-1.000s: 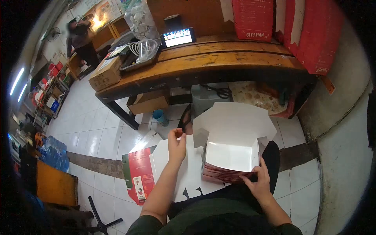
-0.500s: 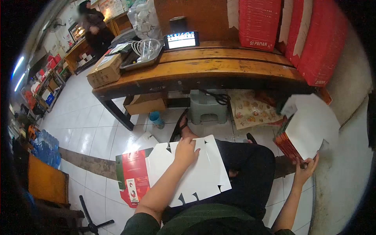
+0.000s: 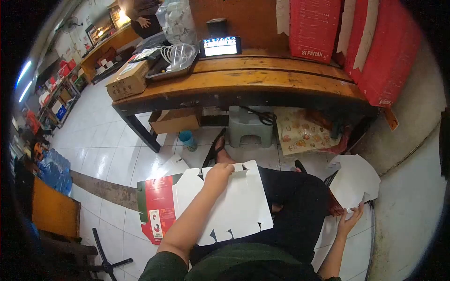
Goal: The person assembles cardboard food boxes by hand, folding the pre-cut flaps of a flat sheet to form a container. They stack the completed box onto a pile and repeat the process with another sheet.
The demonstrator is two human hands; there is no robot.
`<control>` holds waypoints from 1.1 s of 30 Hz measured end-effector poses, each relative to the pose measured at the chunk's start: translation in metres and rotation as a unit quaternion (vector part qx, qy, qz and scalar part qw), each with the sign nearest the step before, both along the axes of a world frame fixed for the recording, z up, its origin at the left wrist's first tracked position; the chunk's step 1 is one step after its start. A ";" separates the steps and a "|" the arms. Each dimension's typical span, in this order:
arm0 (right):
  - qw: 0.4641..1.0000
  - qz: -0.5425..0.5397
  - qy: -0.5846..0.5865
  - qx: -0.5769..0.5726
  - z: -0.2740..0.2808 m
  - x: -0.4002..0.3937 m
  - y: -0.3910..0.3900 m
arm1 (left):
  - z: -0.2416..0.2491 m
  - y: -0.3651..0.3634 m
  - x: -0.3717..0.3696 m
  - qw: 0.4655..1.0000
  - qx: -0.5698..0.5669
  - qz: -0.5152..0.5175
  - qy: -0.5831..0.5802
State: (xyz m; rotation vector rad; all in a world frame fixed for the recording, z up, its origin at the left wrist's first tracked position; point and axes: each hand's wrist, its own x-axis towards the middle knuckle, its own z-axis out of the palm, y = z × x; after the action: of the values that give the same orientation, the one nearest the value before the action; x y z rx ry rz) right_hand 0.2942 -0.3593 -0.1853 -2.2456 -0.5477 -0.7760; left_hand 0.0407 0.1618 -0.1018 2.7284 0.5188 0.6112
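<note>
A flat cardboard box blank [image 3: 241,206], white side up with notched edges, lies across my lap. Its neighbouring part at the left shows red and green print [image 3: 158,199]. My left hand [image 3: 219,177] rests near the top edge of the blank, fingers curled over it. Low on the right, beside my knee, stands a stack of box blanks [image 3: 355,180] with a white top face and reddish sides. The fingers of my right hand [image 3: 350,220] pinch the near edge of its top sheet.
A wooden bench [image 3: 272,82] ahead carries a lit phone [image 3: 220,46], a metal tray [image 3: 171,70] and red packs [image 3: 315,30]. Beneath are a grey stool [image 3: 248,126] with scissors [image 3: 267,118] and a blue cup [image 3: 187,139]. A person [image 3: 143,21] stands far back.
The white sheet at the right has come down and lies lower, my right hand moving slightly left and down with it. My left fingers have curled over the blank's edge.
</note>
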 end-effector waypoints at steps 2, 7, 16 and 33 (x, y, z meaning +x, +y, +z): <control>0.998 -0.007 -0.031 0.054 0.020 -0.004 0.016 | 0.017 -0.004 -0.003 0.999 0.013 -0.019 -0.041; 0.974 0.120 -0.050 0.186 0.069 -0.017 0.102 | 0.046 -0.003 -0.021 0.995 0.075 -0.038 -0.055; 0.882 0.461 0.083 0.046 0.134 -0.094 0.248 | 0.015 0.002 -0.047 0.996 0.086 0.004 -0.001; 0.821 0.526 0.211 -0.074 0.081 -0.131 0.263 | 0.016 0.001 -0.047 0.996 0.057 -0.012 -0.074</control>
State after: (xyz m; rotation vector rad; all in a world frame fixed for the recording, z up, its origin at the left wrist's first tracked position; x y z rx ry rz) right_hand 0.1635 -0.0966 -0.1043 -1.7220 -1.4462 0.3367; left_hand -0.0060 0.1630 -0.0855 2.7613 0.4273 0.8542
